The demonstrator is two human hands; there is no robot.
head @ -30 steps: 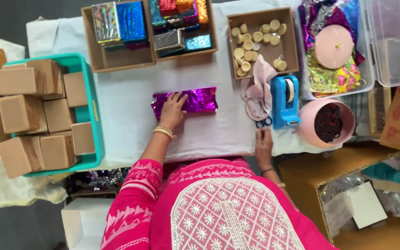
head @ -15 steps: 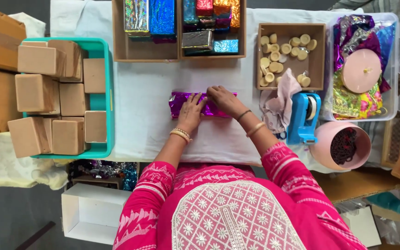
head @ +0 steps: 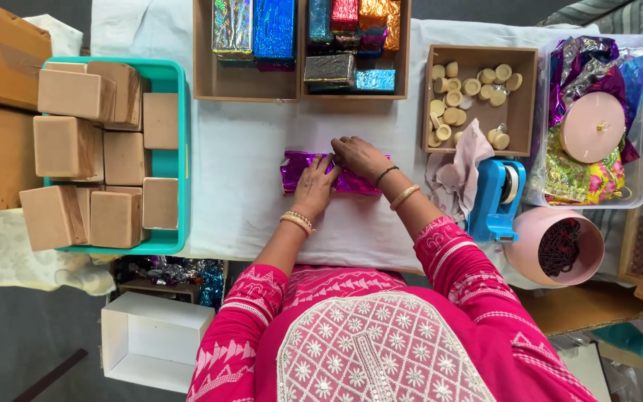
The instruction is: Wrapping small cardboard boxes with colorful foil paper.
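- The left hand [head: 314,187] lies flat, fingers spread, pressing down on the purple foil-wrapped box [head: 295,167] near its middle.
- The right hand [head: 359,156] rests on the box's right half, fingers curled loosely over the top edge; whether it pinches a flap of foil I cannot tell.
- Both forearms reach forward from the body, wrists low, bangles showing.
- The box lies lengthwise on the white-covered counter [head: 247,149], in front of the trays.
- It looks light and rigid under a thin, crinkly, slippery foil that would tear or crease easily; holding it by the long sides seems safest.
- Just right stand a blue tape dispenser [head: 494,199] and a crumpled cloth [head: 455,175]; left, a teal tray [head: 169,160] of plain brown boxes.
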